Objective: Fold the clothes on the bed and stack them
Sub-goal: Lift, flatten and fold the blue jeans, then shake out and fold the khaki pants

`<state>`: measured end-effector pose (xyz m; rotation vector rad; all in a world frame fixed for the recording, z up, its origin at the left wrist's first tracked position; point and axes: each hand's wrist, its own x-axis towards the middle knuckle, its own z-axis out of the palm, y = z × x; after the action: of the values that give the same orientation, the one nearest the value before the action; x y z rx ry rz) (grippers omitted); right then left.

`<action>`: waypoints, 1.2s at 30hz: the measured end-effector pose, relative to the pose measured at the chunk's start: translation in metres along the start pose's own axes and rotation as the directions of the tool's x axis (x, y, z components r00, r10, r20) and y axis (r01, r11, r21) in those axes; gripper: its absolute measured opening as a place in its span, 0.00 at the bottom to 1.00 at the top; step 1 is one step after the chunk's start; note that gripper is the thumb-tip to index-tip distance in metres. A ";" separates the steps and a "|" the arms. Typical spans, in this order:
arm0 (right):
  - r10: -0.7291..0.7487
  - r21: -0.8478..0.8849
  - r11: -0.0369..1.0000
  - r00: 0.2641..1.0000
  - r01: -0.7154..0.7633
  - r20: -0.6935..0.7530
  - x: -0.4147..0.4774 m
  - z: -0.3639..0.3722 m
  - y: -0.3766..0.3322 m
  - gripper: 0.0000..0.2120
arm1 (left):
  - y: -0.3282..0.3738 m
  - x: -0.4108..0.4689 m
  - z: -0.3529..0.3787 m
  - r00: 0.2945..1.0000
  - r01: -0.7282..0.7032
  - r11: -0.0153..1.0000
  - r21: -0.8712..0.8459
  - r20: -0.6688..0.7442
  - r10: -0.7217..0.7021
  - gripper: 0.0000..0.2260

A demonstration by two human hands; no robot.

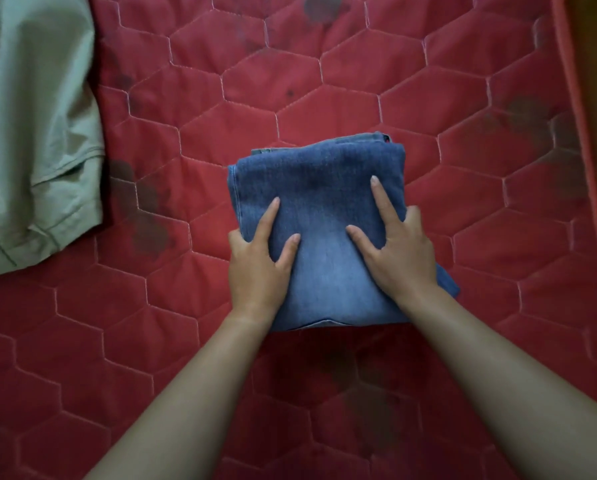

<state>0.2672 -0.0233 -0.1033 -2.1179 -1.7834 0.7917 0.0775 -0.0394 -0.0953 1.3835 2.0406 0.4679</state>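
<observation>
While both hands were on it, the folded jeans (319, 188) lay near the middle of the red quilted mattress (324, 81). The left hand (259, 265) held the left side of the bundle: its index finger and thumb lay straight on the top, and the other fingers were curled down over the edge. The right hand (399, 252) held the right side in the same manner. A pale green garment (37, 133), not folded, lay well apart at the left edge of the view. Dark stains marked the mattress in several places.
</observation>
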 end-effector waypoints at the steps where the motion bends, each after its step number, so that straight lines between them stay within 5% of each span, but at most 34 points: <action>1: 0.015 0.016 1.000 1.000 -0.015 0.003 -0.014 -0.002 0.007 0.34 | -0.001 -0.013 0.003 1.000 0.007 1.000 -0.022 0.017 -0.007 0.26; 9: 0.116 0.126 0.985 0.993 -0.116 0.006 -0.111 -0.044 0.078 0.33 | 0.022 -0.120 0.029 0.979 0.096 0.980 -0.176 0.193 -0.061 0.26; 16: 0.190 0.170 0.969 0.980 -0.177 -0.060 -0.158 -0.088 0.125 0.30 | 0.057 -0.181 0.058 0.985 0.063 0.972 -0.227 0.173 -0.024 0.22; 22: 0.294 0.196 0.934 0.954 -0.300 0.060 -0.163 -0.080 0.138 0.32 | 0.060 -0.188 0.081 0.954 0.122 0.987 -0.103 0.285 -0.088 0.21; 27: 0.382 0.008 0.923 0.917 -0.384 -0.110 -0.160 -0.083 0.104 0.29 | 0.052 -0.179 0.057 0.943 0.000 0.999 0.041 0.333 -0.014 0.20; 31: 0.315 -0.004 0.949 0.947 -0.316 -0.067 -0.151 -0.086 0.058 0.30 | 0.054 -0.153 0.010 0.948 -0.066 0.992 0.104 0.316 0.030 0.22; 36: 0.014 0.109 0.994 0.994 -0.026 0.111 -0.125 -0.073 -0.023 0.27 | 0.041 -0.109 -0.062 0.949 -0.199 0.933 0.299 0.298 0.107 0.25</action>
<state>0.2774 -0.1285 -0.0018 -2.0604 -1.7309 1.0063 0.0924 -0.1203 0.0074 1.7078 1.8402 -0.0098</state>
